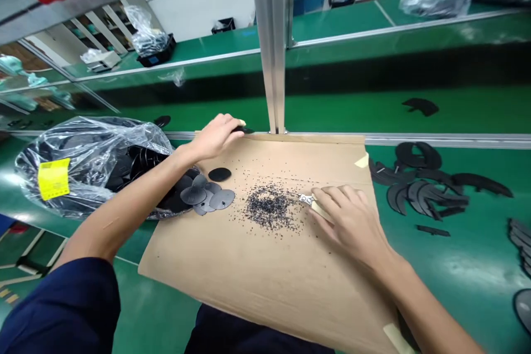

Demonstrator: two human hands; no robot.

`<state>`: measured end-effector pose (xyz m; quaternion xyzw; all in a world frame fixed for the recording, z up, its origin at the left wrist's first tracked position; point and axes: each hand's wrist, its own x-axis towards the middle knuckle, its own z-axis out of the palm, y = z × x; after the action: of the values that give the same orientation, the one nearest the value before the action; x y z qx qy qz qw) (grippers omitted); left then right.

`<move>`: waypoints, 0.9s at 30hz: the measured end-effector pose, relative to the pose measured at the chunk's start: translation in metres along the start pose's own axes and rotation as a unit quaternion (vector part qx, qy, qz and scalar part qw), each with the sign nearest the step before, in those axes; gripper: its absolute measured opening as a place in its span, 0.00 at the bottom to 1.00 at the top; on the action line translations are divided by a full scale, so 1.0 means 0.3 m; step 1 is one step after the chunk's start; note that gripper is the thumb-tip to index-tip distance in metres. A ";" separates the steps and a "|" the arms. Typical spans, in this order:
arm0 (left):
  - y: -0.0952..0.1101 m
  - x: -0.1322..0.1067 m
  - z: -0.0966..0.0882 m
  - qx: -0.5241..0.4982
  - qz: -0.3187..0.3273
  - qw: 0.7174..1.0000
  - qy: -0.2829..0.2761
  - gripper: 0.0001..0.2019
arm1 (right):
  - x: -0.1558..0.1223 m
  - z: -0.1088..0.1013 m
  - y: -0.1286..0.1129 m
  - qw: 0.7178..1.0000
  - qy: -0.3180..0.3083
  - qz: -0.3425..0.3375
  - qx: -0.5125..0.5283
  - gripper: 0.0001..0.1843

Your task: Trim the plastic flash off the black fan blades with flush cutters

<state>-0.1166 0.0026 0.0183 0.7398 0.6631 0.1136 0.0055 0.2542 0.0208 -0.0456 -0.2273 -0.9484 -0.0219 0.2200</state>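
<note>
Black piece is at the far edge of the cardboard, under my left hand; whether its fingers clamp it, I cannot tell. My right hand grips a small tool beside black crumbs.

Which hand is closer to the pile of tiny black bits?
Right. The right hand is just right of the pile; the left hand is farther off, at the far edge of the cardboard.

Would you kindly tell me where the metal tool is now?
The metal tool is right of centre in the head view, in the right hand, beside the scattered black bits.
</note>
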 end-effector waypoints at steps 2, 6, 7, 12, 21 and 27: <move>-0.074 0.111 0.037 0.034 -0.057 0.997 -0.033 0.19 | -0.012 0.005 0.017 1.000 0.012 0.002 -0.025 0.14; -0.132 0.224 0.111 0.040 -0.095 0.994 -0.041 0.15 | -0.034 0.022 0.044 0.999 0.036 0.013 -0.030 0.15; -0.132 0.226 0.112 0.039 -0.101 0.993 -0.037 0.14 | -0.038 0.022 0.045 0.999 0.037 0.019 -0.022 0.16; -0.043 0.149 0.012 0.016 -0.084 0.996 -0.025 0.16 | -0.052 0.003 0.004 0.996 0.047 0.073 -0.003 0.17; 0.523 0.382 0.131 0.033 0.181 0.983 -0.019 0.24 | -0.097 0.006 -0.033 0.995 -0.084 0.037 0.035 0.14; 0.832 0.856 0.425 -0.035 0.189 0.979 -0.064 0.17 | -0.127 0.034 -0.009 0.995 -0.086 0.034 0.036 0.10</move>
<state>0.1748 0.2430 -0.0248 0.8566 0.5056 0.0881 0.0522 0.2794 0.0036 -0.0709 -0.2520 -0.9557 0.0392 0.1467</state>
